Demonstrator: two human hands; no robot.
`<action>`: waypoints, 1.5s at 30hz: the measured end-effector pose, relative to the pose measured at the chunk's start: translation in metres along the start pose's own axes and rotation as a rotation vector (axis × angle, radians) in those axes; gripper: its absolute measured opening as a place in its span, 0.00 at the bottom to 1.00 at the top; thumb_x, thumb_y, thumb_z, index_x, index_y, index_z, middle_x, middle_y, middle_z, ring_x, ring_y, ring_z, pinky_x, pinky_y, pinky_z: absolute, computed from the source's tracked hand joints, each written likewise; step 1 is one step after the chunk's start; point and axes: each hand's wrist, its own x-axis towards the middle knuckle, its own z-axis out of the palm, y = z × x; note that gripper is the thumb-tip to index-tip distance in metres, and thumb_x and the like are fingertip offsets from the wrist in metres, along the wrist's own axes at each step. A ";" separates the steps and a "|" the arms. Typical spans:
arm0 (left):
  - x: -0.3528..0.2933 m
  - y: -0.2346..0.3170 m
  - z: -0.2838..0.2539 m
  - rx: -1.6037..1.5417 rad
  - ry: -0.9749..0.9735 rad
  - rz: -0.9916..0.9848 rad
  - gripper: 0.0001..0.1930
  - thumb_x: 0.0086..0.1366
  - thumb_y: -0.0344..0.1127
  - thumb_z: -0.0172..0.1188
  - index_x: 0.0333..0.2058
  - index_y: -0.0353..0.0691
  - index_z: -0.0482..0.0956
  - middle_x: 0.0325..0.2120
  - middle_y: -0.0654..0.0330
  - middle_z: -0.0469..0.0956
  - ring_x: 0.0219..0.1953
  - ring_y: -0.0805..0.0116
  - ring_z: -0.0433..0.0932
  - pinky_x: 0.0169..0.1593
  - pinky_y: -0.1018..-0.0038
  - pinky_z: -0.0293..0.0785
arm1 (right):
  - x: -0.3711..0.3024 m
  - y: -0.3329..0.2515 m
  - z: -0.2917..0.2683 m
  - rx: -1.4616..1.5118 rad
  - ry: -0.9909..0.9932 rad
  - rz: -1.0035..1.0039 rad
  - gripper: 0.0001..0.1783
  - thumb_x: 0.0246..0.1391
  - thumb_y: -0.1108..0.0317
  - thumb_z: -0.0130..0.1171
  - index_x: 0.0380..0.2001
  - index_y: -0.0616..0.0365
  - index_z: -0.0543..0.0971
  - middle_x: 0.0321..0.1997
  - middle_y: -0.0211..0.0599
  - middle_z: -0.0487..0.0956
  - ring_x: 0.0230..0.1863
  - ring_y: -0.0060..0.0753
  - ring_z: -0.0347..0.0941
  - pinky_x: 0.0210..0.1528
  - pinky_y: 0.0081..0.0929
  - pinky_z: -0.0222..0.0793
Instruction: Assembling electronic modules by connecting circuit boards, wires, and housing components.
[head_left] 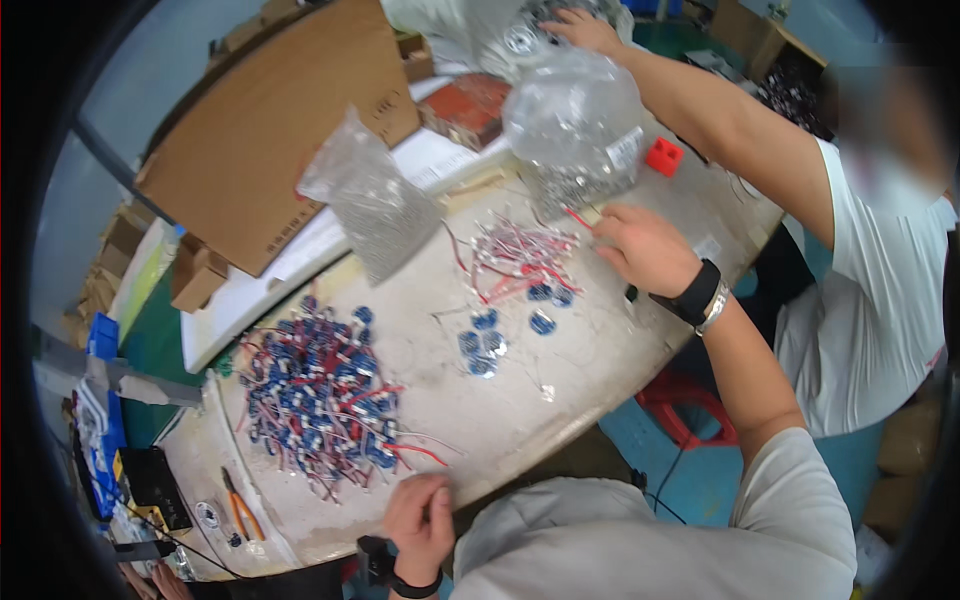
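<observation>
My right hand (648,250) is over the far part of the table, its fingers pinched on the end of a red wire (578,218). Beside it lies a loose pile of red and white wires (515,255) with small pale ends. Several round blue circuit boards (484,345) are scattered just nearer. My left hand (420,520) is at the table's near edge with its fingers curled in; whether anything is inside them is hidden. Close to it, red and white leads stick out of a large heap of blue boards with wires attached (325,400).
Clear plastic bags of small parts (575,125) (380,210) stand behind the wires. A cardboard box (290,130) leans at the back. Orange-handled pliers (240,505) lie at left. At right a co-worker's arm (730,120) reaches across, past a red block (664,156).
</observation>
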 end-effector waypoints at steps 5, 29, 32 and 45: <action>0.002 -0.006 0.004 0.012 0.003 0.092 0.04 0.49 0.24 0.54 0.26 0.34 0.75 0.23 0.54 0.75 0.26 0.62 0.74 0.32 0.74 0.69 | 0.005 0.008 0.017 -0.003 -0.138 0.063 0.09 0.43 0.66 0.52 0.29 0.58 0.73 0.31 0.42 0.72 0.35 0.46 0.68 0.37 0.37 0.64; 0.003 -0.002 0.001 0.003 -0.013 0.096 0.04 0.49 0.26 0.56 0.27 0.36 0.75 0.21 0.56 0.75 0.23 0.62 0.74 0.28 0.73 0.69 | -0.079 -0.114 0.022 0.404 -0.050 -0.011 0.10 0.38 0.71 0.58 0.29 0.58 0.73 0.43 0.44 0.69 0.43 0.46 0.65 0.46 0.34 0.61; 0.002 -0.001 0.003 -0.004 0.004 0.091 0.04 0.48 0.26 0.56 0.26 0.36 0.75 0.20 0.56 0.74 0.23 0.62 0.74 0.27 0.74 0.69 | -0.082 -0.116 0.028 0.348 0.020 -0.012 0.10 0.37 0.72 0.58 0.27 0.59 0.73 0.41 0.43 0.69 0.42 0.46 0.66 0.45 0.35 0.60; 0.005 0.001 0.006 0.014 -0.007 0.074 0.04 0.48 0.25 0.55 0.25 0.35 0.75 0.20 0.56 0.74 0.22 0.61 0.73 0.28 0.73 0.68 | -0.081 -0.114 0.045 0.246 0.171 -0.073 0.08 0.35 0.73 0.58 0.25 0.58 0.73 0.36 0.39 0.71 0.38 0.41 0.67 0.41 0.35 0.62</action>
